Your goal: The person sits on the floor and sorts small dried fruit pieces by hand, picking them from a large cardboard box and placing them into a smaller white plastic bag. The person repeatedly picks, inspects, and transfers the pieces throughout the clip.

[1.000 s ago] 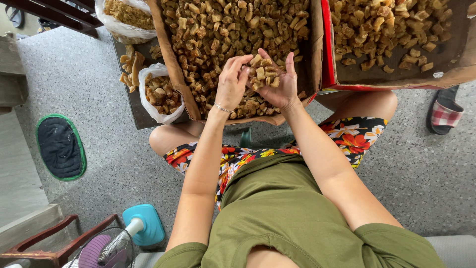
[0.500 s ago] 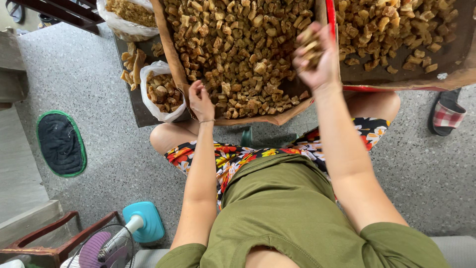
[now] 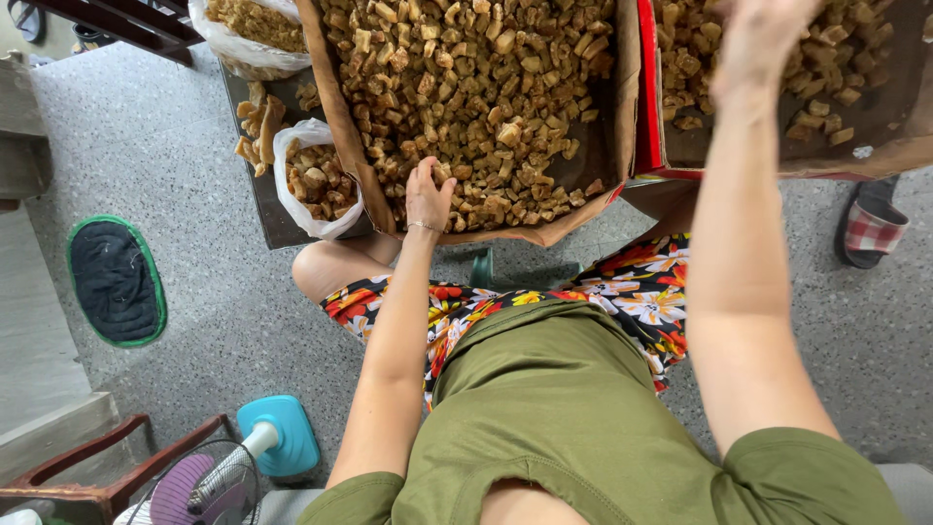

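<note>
My left hand (image 3: 428, 194) rests on the near edge of a large cardboard tray (image 3: 335, 107) heaped with brown dried chunks (image 3: 476, 87), fingers curled into the pile. My right hand (image 3: 758, 34) is raised over a second tray (image 3: 875, 156) on the right, which also holds brown chunks (image 3: 700, 68); it is blurred with motion and I cannot tell whether it holds anything. I sit with the trays in front of my knees, wearing a green top and floral shorts.
A white plastic bag of chunks (image 3: 316, 180) stands left of the tray on a dark board, another bag (image 3: 253, 29) behind it. A green-edged mat (image 3: 115, 280) lies on the speckled floor at left. A fan with a blue base (image 3: 277, 437) stands near left. A checked slipper (image 3: 870, 233) lies at right.
Both hands had scooped chunks together from the middle tray. My right hand carried them right and up over the second tray; my left hand dropped back to the middle tray's near edge.
</note>
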